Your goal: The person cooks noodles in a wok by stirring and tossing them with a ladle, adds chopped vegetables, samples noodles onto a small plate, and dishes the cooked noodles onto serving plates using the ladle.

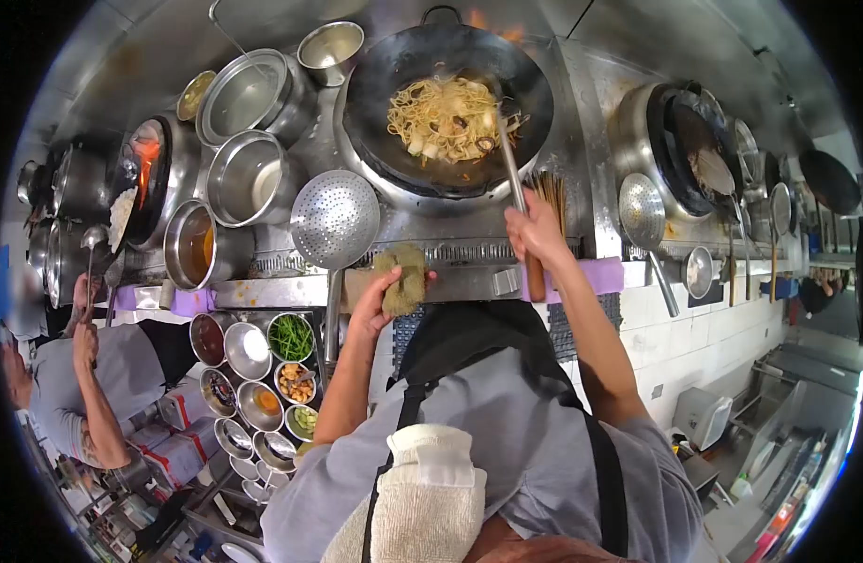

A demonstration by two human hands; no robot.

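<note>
Noodles with pale and dark pieces lie in a large black wok on the burner ahead of me, with faint steam around it. My right hand grips a long-handled wok tool with a wooden end. Its shaft runs into the wok at the right of the noodles, and its head is hidden among them. Wrapped in my left hand is a folded greenish-brown cloth, held at the stove's front edge, below the wok. A perforated strainer rests just beyond that hand.
Steel pots crowd the stove to the left. Bowls of ingredients stand at lower left. Beside my right hand is a bamboo brush. A second wok sits right. Another person works at far left.
</note>
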